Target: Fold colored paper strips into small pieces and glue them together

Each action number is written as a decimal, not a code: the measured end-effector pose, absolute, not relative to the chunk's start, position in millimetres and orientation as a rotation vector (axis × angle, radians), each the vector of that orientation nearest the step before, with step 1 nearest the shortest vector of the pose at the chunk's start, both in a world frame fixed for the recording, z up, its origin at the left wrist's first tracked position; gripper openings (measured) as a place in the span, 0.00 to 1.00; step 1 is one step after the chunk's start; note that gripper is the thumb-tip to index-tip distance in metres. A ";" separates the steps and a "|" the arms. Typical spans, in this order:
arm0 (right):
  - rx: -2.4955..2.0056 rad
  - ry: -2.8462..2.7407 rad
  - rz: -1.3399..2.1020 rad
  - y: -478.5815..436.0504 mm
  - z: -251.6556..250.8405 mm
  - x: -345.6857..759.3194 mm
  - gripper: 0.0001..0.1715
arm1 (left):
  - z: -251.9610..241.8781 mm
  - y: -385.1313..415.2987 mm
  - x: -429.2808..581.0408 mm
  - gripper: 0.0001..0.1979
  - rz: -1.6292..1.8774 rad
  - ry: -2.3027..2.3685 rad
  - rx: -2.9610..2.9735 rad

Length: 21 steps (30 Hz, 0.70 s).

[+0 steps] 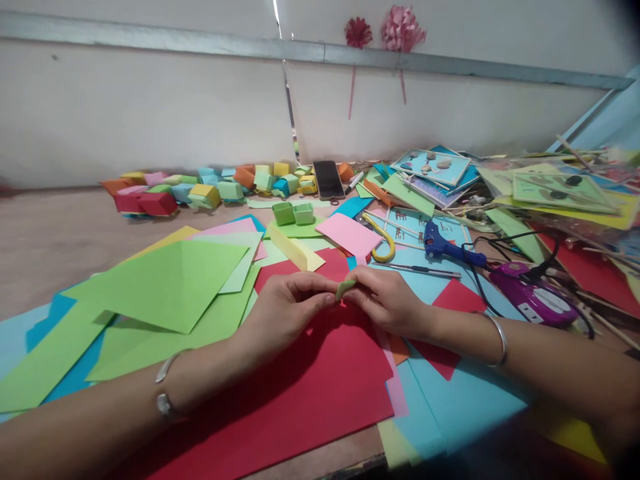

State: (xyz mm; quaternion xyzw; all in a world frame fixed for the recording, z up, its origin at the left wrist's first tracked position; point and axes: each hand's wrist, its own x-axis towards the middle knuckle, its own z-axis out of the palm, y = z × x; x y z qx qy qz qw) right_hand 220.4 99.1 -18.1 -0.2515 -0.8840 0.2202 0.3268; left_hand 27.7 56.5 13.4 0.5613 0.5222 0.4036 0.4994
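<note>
Between my two hands is a small piece of folded green paper (345, 289), pinched at its ends by fingertips. My left hand (287, 307) is closed on its left side, thumb below the index finger. On the right side my right hand (387, 297) pinches it too. Both hands hover over a large red paper sheet (320, 393). Just beyond them lie a folded pale yellow paper strip (295, 250) and a pink paper piece (349, 235). Two small green paper boxes (293, 213) sit farther back.
Green sheets (175, 287) pile up at the left. To the right are yellow-handled scissors (385, 247), a craft knife (420, 269), a blue glue gun (445, 247) and a purple power strip (530, 293) with its cord. A phone (329, 180) and several coloured paper boxes (155, 200) line the wall.
</note>
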 end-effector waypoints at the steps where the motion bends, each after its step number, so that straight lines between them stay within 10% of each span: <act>1: -0.671 -2.300 0.606 98.4 -17.5 220.3 0.08 | 13.2 56.2 27.7 0.03 0.977 1.265 1.363; 21: -0.810 -2.150 0.675 87.3 -13.4 212.7 0.09 | 13.7 52.0 28.9 0.08 0.996 1.263 1.283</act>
